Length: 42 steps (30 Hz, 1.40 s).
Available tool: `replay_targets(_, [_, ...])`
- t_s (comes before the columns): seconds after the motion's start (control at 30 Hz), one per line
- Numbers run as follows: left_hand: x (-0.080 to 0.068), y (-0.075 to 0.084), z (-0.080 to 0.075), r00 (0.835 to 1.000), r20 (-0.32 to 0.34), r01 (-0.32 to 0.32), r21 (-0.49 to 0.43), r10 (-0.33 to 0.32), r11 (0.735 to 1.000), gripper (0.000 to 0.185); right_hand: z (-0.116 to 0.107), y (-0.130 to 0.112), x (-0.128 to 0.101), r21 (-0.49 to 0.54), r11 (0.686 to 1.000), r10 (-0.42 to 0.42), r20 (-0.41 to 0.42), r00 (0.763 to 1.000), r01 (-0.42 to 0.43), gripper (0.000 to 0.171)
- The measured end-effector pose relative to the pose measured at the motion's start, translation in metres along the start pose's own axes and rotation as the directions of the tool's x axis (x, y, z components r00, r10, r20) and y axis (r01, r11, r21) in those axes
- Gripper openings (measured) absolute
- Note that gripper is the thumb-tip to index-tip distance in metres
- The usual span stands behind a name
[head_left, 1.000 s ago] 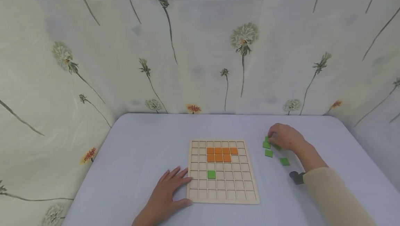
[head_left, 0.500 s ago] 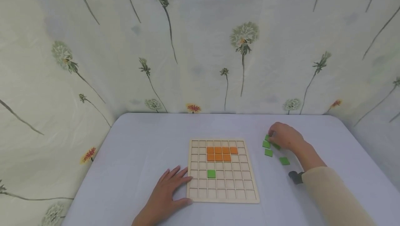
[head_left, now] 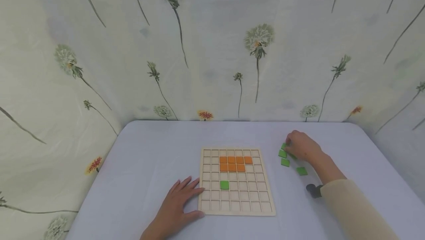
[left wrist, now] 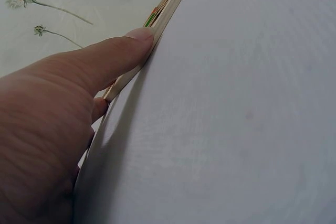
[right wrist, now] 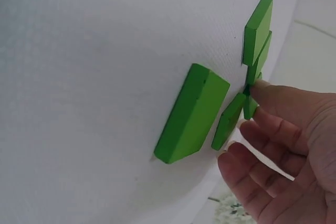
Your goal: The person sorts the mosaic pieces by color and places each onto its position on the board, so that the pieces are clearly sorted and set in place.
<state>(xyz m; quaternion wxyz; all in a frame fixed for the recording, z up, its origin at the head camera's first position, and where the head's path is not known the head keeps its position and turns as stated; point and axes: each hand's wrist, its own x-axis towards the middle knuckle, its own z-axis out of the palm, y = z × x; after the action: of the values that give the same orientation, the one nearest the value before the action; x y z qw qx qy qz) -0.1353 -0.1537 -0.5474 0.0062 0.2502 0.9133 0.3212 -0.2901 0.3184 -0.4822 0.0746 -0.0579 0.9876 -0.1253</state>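
Two hands: left hand (head_left: 177, 203) spread flat, steadying wooden grid board (head_left: 236, 181); right hand (head_left: 301, 145) fingertips pinching small green square tile (right wrist: 250, 103) far right.

A pale, unvarnished wooden grid board (head_left: 236, 181) is being shown with a matt finish. Matt, smooth-faced green tiles (right wrist: 195, 113) and orange tiles (head_left: 235, 163) are being seen, their material not being clear. The table (head_left: 149, 159) is being covered by finely woven white cloth; a flower-printed fabric backdrop (head_left: 212, 48) is hanging behind.
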Motion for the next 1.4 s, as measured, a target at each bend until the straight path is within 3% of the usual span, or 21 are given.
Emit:
replay_targets(1.17, [0.0006,-0.0032,0.0044,0.999,0.020,0.037,-0.005,-0.037,0.999,0.070,-0.0005,0.0031,-0.0079,0.143,0.987,-0.058,-0.071,0.996,0.067,0.009])
replay_targets(1.4, [0.0010,-0.0021,0.0031,1.000,-0.001,0.011,0.012,-0.011,1.000,0.070,-0.0037,0.0023,-0.0098,0.142,0.983,-0.096,-0.122,0.988,0.113,0.008])
